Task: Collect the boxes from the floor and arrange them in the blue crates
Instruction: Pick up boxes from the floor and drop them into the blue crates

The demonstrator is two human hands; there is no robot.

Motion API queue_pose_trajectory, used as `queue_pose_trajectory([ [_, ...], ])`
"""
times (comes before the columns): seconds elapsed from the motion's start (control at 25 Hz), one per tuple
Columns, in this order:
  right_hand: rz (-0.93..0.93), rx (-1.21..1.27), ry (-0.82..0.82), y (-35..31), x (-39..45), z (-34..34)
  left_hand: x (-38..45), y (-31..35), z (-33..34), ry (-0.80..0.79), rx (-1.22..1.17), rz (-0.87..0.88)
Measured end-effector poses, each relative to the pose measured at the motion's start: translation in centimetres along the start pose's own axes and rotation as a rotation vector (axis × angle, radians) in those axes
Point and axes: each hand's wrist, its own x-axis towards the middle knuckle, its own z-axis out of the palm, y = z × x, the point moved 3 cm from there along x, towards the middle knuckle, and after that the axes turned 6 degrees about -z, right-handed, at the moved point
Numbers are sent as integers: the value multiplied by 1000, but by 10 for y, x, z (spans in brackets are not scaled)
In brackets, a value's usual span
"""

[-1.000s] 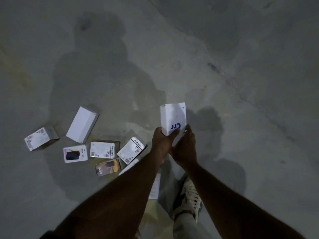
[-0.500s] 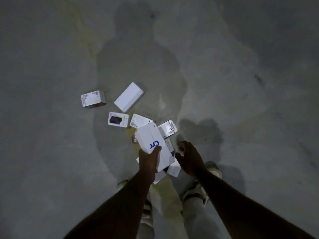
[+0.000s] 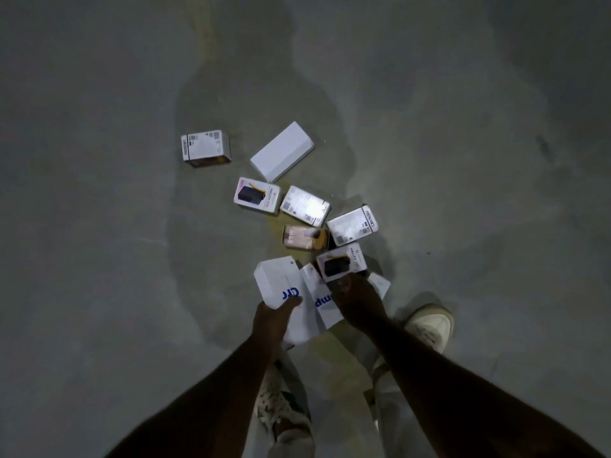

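Observation:
Several small boxes lie scattered on the grey concrete floor point(image 3: 99, 259). My left hand point(image 3: 272, 320) grips a white box with blue letters point(image 3: 277, 282) by its near end, just above the pile. My right hand point(image 3: 358, 300) is down on the near end of a white box with a black picture point(image 3: 342, 259), thumb and fingers curled at its edge. Between my hands lies another white box with blue print point(image 3: 319, 300). No blue crate is in view.
Farther out lie a labelled box point(image 3: 205, 148), a long plain white box point(image 3: 282, 151), a second black-picture box point(image 3: 258, 195), two label-side-up boxes point(image 3: 305, 206) point(image 3: 353, 225) and a pinkish box point(image 3: 304, 238). My shoes point(image 3: 429, 325) point(image 3: 281, 408) stand close behind the pile.
The view swung down onto the pile. My right hand let go of the lettered box and dropped onto the black-picture box; my left hand lowered the lettered box.

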Motion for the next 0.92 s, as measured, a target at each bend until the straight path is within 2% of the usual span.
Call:
queue_pose_trajectory([
  [0.12,43,-21,-18,4,21,39,31,-16,-14,-44,-3,-2],
  [0.32,20,-24,61,23,52,85,76,-30,-11,-160,-10,33],
  [0.44,118,65,8,36,60,102,89,-38,-3,-208,-35,-22],
  [0.56,143,142,-44,40,65,120,106,-50,2,-251,-47,13],
  [0.72,150,200,6,38,60,124,101,-52,-5,-243,-94,-4],
  [0.92,10,228,68,11,41,114,67,-43,-32,-303,-259,-75],
])
